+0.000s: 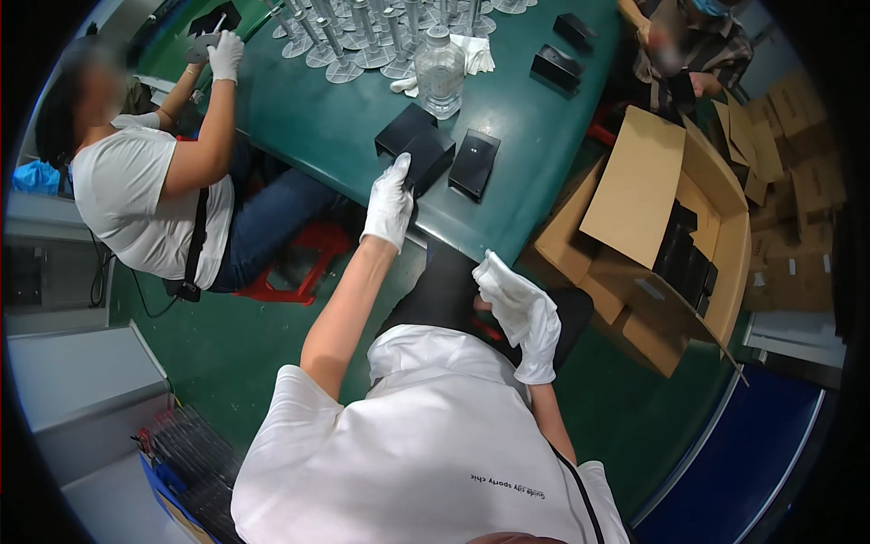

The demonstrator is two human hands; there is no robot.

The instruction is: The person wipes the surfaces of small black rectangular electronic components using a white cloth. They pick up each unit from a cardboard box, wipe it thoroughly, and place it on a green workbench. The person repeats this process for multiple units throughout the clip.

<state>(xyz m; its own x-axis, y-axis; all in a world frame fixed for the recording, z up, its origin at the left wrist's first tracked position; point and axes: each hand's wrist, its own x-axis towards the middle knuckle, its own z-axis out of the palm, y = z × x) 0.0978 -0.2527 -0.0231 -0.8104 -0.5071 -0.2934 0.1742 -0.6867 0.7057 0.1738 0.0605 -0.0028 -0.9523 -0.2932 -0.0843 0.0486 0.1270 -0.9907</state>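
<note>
At the near edge of the green table, my left hand [390, 207], in a white glove, grips a black box-shaped part [430, 160]. Another black part [403, 125] lies right behind it, partly covered. To its right, a separate black part [474, 165] rests on the tabletop. Over my lap, my right hand [538, 334], gloved in white as well, is closed on a white cloth [500, 283]. The cloth hangs apart from the black parts, and white on white hides where the fingers end.
A clear plastic bottle [439, 77] of liquid stands behind the parts, near several grey stands with round bases [372, 56]. Two black parts [555, 69] lie far right. An open carton [634, 181] holding black parts is at right. Co-workers sit left [136, 181] and far right [716, 54].
</note>
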